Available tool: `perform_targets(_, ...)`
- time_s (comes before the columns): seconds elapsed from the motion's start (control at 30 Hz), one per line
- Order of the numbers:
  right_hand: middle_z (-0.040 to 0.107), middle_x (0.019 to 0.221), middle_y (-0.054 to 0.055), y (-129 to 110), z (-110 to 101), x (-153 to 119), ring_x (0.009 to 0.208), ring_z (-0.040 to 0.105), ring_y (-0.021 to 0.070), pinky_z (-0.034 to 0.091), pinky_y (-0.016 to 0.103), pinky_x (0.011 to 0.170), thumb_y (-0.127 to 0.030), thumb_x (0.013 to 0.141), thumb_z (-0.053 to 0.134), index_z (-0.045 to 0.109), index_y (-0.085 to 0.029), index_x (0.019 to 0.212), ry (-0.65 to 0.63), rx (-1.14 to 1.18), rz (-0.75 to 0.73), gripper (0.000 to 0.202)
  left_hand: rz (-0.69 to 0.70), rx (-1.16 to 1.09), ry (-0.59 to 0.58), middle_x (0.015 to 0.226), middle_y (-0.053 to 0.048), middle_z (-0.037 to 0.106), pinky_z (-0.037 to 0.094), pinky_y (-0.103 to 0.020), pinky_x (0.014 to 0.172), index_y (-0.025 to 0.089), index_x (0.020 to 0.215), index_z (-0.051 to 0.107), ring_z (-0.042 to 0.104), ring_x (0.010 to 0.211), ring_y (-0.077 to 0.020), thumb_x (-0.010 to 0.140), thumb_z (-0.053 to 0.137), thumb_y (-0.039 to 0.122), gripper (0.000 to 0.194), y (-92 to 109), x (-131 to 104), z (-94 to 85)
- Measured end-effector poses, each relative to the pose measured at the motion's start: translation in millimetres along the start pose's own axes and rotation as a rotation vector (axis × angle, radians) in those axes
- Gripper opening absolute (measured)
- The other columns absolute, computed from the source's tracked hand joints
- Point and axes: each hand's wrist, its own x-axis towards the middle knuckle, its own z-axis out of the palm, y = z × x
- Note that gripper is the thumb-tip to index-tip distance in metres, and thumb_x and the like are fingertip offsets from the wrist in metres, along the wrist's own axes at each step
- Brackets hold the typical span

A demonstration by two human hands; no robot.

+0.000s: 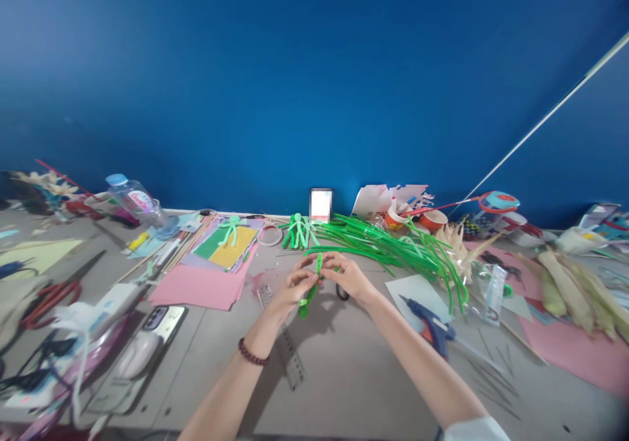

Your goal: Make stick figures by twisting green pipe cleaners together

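Observation:
A bent green pipe cleaner (pixel 304 307) is pinched between both hands above the table's middle. Its upper end stands up past the fingertips, and a curled part hangs below. My left hand (pixel 295 287), with a dark bead bracelet on the wrist, closes its thumb and fingers on it. From the other side my right hand (pixel 352 278) grips the same piece by its fingertips. Beyond the hands spreads a bundle of green pipe cleaners (pixel 373 241). Small green pipe-cleaner figures (pixel 297 230) stand near the wall. Partly under the left wrist lies a clear ruler (pixel 291 359).
To the right are a blue glue gun (pixel 432 326), corn husks (pixel 565 287) and pink paper (pixel 580 356). Leftward lie more pink paper (pixel 199 287), a phone (pixel 160 320), red-handled scissors (pixel 56 297) and a plastic bottle (pixel 137 198). A roll of tape (pixel 269 235) sits farther back.

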Motion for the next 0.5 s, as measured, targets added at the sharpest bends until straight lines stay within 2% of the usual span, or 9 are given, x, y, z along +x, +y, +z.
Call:
perform_targets(0.13, 0.058, 0.101, 0.006, 0.9, -5.0, 1.3, 0.100, 0.054, 0.0214, 0.035, 0.035, 0.094, -0.039, 0.071, 0.068, 0.067, -0.019, 0.062, -0.017, -0.077, 0.021, 0.022, 0.076, 0.124, 0.052, 0.126, -0.011, 0.053, 0.034, -0.042, 0.102, 0.019, 0.064, 0.070, 0.044, 0.122, -0.0273, 0.074, 0.065, 0.038, 0.022, -7.1, 2.1, -1.7)
perform_targets(0.27, 0.060, 0.098, 0.007, 3.5, -4.9, 2.7, 0.098, 0.056, 0.0223, 0.037, 0.036, 0.091, -0.040, 0.070, 0.067, 0.067, -0.020, 0.064, -0.005, -0.095, 0.026, 0.022, 0.253, 0.364, 0.121, 0.119, -0.010, 0.056, 0.034, -0.043, 0.102, 0.020, 0.069, 0.069, 0.048, 0.116, -0.0249, 0.079, 0.060, 0.030, 0.017, -11.0, 3.0, -2.4)
perform_targets(0.4, 0.063, 0.089, 0.005, 11.0, 3.7, 3.5, 0.094, 0.057, 0.0218, 0.039, 0.035, 0.088, -0.038, 0.065, 0.072, 0.066, -0.021, 0.062, 0.072, -0.114, -0.007, 0.018, 0.447, 0.652, 0.245, 0.115, -0.010, 0.056, 0.039, -0.042, 0.098, 0.019, 0.070, 0.066, 0.049, 0.114, -0.0248, 0.081, 0.056, 0.022, 0.015, -11.7, 0.9, -0.3)
perform_targets(0.5, 0.064, 0.085, 0.004, 18.5, 11.6, 3.5, 0.090, 0.058, 0.0214, 0.040, 0.035, 0.084, -0.036, 0.061, 0.074, 0.066, -0.022, 0.063, 0.160, -0.129, 0.022, 0.017, 0.541, 0.824, 0.272, 0.118, -0.010, 0.054, 0.042, -0.041, 0.095, 0.018, 0.071, 0.064, 0.048, 0.114, -0.0250, 0.081, 0.053, 0.015, 0.016, -11.6, -2.2, 2.2)
